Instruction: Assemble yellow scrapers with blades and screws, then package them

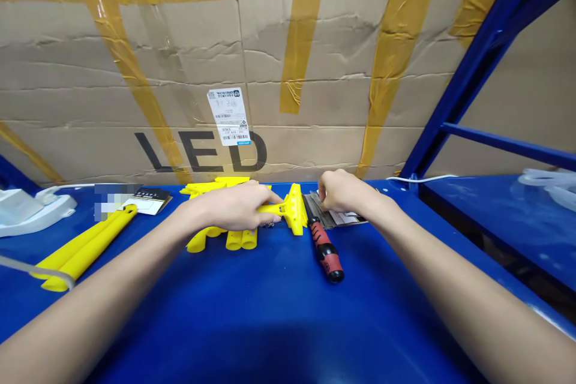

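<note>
My left hand [243,204] is closed round the short neck of a yellow scraper head [294,210], its wide edge facing right. Several yellow tubes [234,240] and other yellow parts lie under and behind that hand. My right hand [337,189] is curled, fingertips pinched down over a pile of thin grey and dark flat pieces [326,216]; what it grips, if anything, is hidden. Between the hands lies a screwdriver [326,252] with a red and black handle, its tip end against the pile.
At left rest two long yellow handles [90,240], a printed card [150,199] and a white power strip [36,213]. A large taped cardboard box [202,60] stands behind the blue table [270,312]. A blue metal frame [468,72] rises at right, near clear plastic pieces [551,183].
</note>
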A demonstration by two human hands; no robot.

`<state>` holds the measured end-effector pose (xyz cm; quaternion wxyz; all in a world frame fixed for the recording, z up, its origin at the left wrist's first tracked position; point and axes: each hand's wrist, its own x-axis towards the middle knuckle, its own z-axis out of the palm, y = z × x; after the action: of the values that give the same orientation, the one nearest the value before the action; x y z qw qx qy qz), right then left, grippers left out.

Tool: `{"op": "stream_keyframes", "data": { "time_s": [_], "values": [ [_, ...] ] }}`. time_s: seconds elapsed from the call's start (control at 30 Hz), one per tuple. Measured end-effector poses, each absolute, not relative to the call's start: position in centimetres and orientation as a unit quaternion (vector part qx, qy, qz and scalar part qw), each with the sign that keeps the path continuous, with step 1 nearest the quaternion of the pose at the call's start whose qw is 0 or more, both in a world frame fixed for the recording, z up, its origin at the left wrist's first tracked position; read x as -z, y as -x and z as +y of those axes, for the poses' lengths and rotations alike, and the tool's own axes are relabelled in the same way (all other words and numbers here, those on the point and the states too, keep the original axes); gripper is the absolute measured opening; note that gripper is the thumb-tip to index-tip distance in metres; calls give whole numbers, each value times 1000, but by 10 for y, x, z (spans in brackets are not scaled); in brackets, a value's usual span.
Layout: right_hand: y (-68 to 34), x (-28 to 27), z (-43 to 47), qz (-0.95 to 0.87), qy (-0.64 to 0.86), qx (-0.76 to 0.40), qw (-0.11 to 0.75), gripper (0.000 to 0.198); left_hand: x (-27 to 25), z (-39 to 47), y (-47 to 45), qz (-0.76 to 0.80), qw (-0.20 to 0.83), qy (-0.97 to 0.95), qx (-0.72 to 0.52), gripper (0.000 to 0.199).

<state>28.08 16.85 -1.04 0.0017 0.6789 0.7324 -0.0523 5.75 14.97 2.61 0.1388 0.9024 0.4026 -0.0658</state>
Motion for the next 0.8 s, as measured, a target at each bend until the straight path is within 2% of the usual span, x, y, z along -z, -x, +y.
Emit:
{"op": "stream_keyframes", "data": {
  "time_s": [0.27, 0.43, 0.63, 0.8],
  "values": [
    [-279, 14, 170, 729, -683, 38, 21, 33, -29, 145, -60, 394, 127, -907, 76, 42],
    [-277, 14, 170, 734, -677, 42, 20, 29, -32, 139, -63, 398, 135, -903, 85, 42],
    [-270, 10, 162, 718, -695, 30, -22, 34, -40, 131, -57, 421, 163, -889, 81, 44],
    [-269, -8, 155, 707, -701, 34, -84, 42, -34, 124, -50, 407, 169, -897, 19, 41]
  ]
}}
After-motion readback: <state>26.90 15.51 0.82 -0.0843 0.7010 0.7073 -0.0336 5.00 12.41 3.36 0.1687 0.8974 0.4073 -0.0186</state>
